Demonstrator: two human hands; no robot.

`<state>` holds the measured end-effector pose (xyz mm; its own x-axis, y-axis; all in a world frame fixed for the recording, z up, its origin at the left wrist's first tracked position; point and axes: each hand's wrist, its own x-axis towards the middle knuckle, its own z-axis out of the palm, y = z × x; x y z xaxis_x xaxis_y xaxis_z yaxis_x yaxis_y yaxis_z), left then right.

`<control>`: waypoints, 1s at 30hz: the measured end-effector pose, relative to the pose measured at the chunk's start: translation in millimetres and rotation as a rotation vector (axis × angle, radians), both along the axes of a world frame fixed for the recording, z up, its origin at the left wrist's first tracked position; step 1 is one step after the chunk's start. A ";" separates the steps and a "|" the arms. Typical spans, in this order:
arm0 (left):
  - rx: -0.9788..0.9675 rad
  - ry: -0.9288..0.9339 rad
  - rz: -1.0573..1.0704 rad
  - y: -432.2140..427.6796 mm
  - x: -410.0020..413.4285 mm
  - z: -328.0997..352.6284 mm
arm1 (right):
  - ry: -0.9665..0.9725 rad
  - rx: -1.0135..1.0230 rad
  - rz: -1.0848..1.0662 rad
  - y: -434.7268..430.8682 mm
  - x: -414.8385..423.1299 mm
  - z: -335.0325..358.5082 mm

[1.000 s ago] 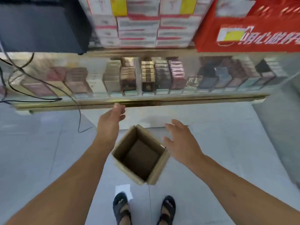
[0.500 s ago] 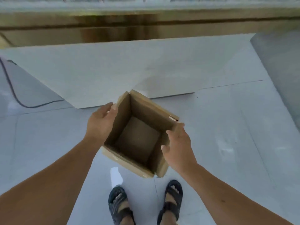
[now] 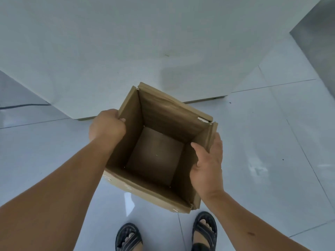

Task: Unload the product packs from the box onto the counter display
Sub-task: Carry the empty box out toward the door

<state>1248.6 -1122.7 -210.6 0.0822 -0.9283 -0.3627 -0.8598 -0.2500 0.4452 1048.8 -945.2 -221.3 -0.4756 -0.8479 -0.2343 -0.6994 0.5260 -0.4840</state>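
A brown cardboard box (image 3: 157,156) with its top open sits low in front of me, above the tiled floor. Its inside is bare brown card; no packs show in it. My left hand (image 3: 107,126) grips the box's left wall, fingers curled over the rim. My right hand (image 3: 208,162) holds the right wall, thumb inside and fingers along the outside. The counter display and its product packs are out of view.
The white front panel of the counter (image 3: 145,51) fills the upper half, its base meeting the pale tiled floor (image 3: 262,142). A grey wall or cabinet side (image 3: 319,33) stands at the upper right. My sandalled feet (image 3: 204,230) are just below the box. A dark cable (image 3: 23,105) lies at left.
My view dropped from the counter display to the floor. Both hands came down from near the counter edge and took hold of the box's side walls; the box now looks closer and larger.
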 end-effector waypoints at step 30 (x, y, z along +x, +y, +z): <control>-0.033 0.239 0.391 132.0 82.4 315.6 | 0.017 -0.026 0.152 -3.2 36.3 348.4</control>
<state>1330.9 -990.7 105.0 0.3461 -0.8557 -0.3847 -0.5756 -0.5175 0.6331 1085.0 -948.4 127.0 -0.3450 -0.9160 -0.2046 -0.7780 0.4011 -0.4836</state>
